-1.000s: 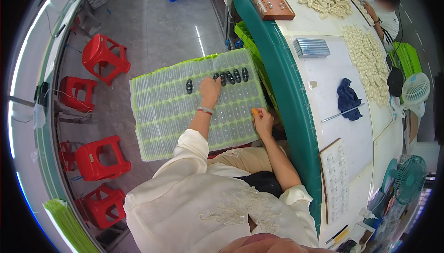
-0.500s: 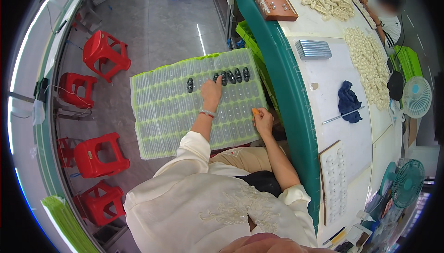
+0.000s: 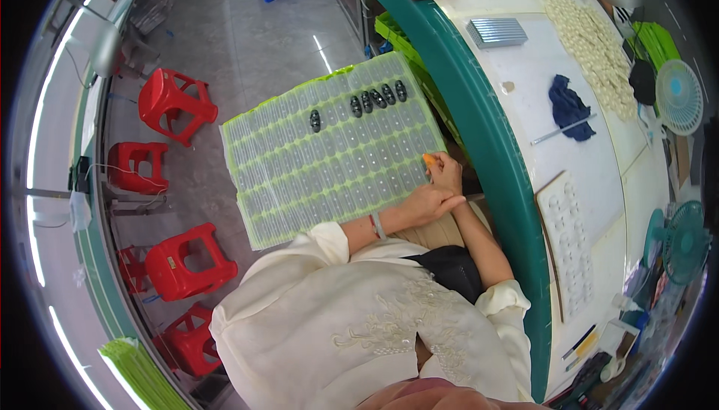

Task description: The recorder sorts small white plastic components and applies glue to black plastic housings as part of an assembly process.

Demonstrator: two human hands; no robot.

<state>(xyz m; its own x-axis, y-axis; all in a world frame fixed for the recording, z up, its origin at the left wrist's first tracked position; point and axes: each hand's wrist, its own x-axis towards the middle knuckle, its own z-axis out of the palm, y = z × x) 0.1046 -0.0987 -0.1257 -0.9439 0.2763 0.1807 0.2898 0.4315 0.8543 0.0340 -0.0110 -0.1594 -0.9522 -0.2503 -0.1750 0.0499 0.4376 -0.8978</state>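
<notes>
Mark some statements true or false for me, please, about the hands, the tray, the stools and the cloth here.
1. One dark oval piece sits apart from the others on the compartmented tray. True.
2. The left hand is over those pieces. False: it is beside the right hand.
3. Something orange shows at the right hand's fingertips. True.
4. The stools are blue. False: they are red.
5. A thin rod lies across the dark blue cloth. True.

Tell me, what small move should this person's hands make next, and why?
Perhaps the left hand should ease away from the right forearm, which it seems to touch, and reach for the lone dark piece on the green tray. That piece lies apart from the five other dark pieces, and the right hand is busy gripping a small orange item.
</notes>
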